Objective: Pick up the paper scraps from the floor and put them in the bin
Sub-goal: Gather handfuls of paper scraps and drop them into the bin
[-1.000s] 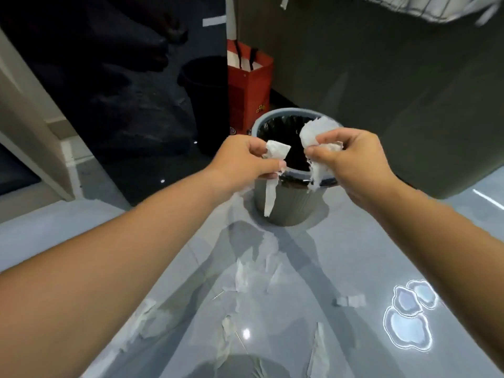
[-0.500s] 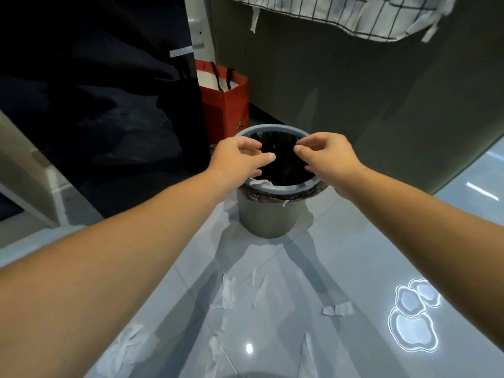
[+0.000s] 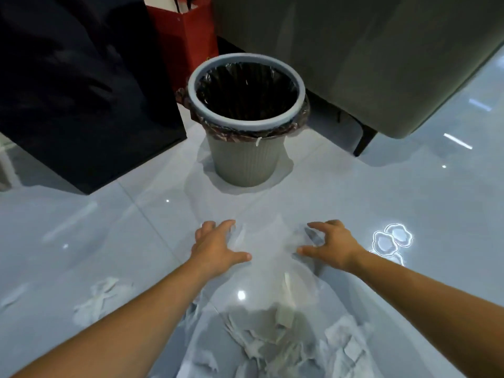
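A grey ribbed bin [image 3: 245,162] with a black liner stands on the glossy floor ahead of me. My left hand [image 3: 215,248] is low over the floor, fingers spread, touching a white paper scrap [image 3: 240,236]. My right hand [image 3: 331,245] is beside it, fingers curled apart over another scrap [image 3: 300,237]. Neither hand holds anything. Several more white scraps lie near me, in a pile [image 3: 272,339] at the bottom and a patch [image 3: 101,298] at the left.
A red paper bag [image 3: 188,31] stands behind the bin. A dark cabinet [image 3: 81,91] is at the left, and a grey sofa [image 3: 368,64] on a dark leg [image 3: 364,141] is at the right. Ceiling lights reflect off the pale tiles [image 3: 392,238].
Both hands let their scraps go into the bin, then came back down to the floor in front of it. My view has tilted downward.
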Action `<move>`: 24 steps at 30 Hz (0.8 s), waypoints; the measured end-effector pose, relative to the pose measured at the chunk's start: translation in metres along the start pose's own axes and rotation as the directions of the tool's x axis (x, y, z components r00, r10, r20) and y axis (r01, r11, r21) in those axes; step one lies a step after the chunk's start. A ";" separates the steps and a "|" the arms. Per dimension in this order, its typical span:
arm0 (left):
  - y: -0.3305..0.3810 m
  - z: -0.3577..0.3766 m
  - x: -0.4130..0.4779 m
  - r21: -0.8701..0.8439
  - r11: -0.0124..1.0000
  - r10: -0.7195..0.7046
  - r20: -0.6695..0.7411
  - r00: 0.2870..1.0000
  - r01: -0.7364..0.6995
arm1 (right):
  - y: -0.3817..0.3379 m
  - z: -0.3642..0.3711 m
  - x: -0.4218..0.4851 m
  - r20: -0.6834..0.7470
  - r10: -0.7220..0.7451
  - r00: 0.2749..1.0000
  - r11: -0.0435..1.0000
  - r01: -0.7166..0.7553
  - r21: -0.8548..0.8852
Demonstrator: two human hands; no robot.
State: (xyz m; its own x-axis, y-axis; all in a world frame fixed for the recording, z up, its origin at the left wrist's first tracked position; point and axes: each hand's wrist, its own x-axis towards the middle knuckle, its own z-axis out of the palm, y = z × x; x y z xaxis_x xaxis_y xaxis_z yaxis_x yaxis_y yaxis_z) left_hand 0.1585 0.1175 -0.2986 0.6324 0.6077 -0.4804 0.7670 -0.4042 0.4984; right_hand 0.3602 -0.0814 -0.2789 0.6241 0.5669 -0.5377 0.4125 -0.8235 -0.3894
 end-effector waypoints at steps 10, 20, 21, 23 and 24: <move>-0.004 0.026 0.016 0.147 0.986 0.088 -0.047 0.995 -0.080 | 0.001 0.063 -0.022 0.201 -0.488 0.850 0.840 0.519 -0.157; -0.003 0.020 0.016 0.149 0.986 0.110 -0.256 0.960 -0.074 | 0.029 0.049 -0.006 -0.264 -0.198 0.944 0.977 0.170 -0.126; -0.002 0.019 0.015 0.178 0.984 0.043 -0.227 0.973 -0.002 | 0.031 0.047 -0.005 -0.241 -0.152 0.959 0.984 0.123 -0.132; 0.001 0.018 0.015 0.217 0.972 -0.057 -0.132 0.990 0.085 | 0.029 0.050 -0.008 -0.170 -0.201 0.965 0.974 0.179 -0.135; 0.002 0.019 0.015 0.230 0.970 -0.064 -0.087 0.994 0.082 | 0.025 0.055 -0.012 -0.114 -0.265 0.958 0.959 0.249 -0.132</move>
State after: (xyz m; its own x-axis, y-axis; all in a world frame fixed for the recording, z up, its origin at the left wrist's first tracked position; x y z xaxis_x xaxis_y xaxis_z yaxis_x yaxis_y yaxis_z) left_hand 0.1716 0.1127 -0.3184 0.5702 0.6893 -0.4468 0.8209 -0.4989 0.2779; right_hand 0.3261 -0.1078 -0.3232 0.5640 0.7584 -0.3267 0.6390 -0.6514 -0.4091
